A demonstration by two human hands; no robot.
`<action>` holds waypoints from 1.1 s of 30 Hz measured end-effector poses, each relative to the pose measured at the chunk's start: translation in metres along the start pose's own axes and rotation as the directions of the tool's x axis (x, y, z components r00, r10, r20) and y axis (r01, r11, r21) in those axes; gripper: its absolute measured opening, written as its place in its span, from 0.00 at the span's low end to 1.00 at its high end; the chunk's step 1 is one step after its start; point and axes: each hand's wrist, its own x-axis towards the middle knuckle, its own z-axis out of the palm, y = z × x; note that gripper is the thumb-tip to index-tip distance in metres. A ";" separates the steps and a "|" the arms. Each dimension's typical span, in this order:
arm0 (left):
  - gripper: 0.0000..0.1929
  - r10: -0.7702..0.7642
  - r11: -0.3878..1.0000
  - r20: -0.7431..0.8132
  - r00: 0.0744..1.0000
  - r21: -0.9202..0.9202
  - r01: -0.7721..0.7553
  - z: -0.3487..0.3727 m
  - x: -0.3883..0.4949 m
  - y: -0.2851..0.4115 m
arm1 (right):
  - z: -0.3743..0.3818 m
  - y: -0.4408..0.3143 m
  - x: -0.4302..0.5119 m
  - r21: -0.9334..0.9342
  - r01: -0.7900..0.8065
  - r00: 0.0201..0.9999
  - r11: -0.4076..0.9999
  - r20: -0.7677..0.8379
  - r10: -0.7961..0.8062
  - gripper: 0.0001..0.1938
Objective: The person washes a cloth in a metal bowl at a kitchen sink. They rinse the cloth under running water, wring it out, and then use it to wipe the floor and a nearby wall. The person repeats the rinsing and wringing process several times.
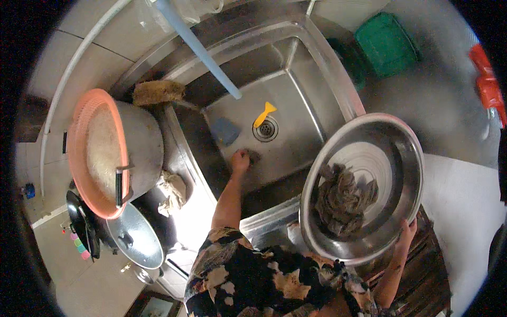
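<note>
My left hand (240, 160) reaches down into a stainless steel sink (285, 101), its fingers curled near the bottom. A dark patch lies beside the fingertips; whether it is a held thing or a shadow I cannot tell. Past that hand lie a blue-grey pad (225, 130) and a yellow plastic scraper (264, 114), whose handle end overlaps the drain (266, 129). My right hand (408, 233) grips the rim of a wide metal basin (410, 186), which is tilted at the sink's right edge. Inside the basin rests a crumpled brown wet-looking cloth (344, 198).
A pale blue pipe (202, 51) hangs over the sink. On the left, a coral plastic basket (122, 158) sits in a large metal pot (144, 146), near a bristle brush (158, 92), a crumpled cloth (173, 192) and a glass lid (136, 235). A green container (386, 45) stands at the upper right.
</note>
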 end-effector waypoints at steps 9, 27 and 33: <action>0.33 0.443 -0.085 0.146 0.884 -0.975 0.203 -0.128 -0.051 0.110 | 0.000 0.011 0.007 0.071 0.012 1.000 0.997 -0.011 -0.011 0.22; 0.15 0.552 -0.134 -0.681 0.481 -0.642 -0.755 -0.488 -0.017 0.376 | 0.003 0.027 0.036 0.109 0.054 0.998 0.993 0.030 -0.058 0.21; 0.22 0.676 -0.171 -0.676 0.295 -0.533 -0.829 -0.422 -0.041 0.377 | 0.002 0.017 0.042 0.247 0.175 0.967 0.953 0.141 -0.214 0.18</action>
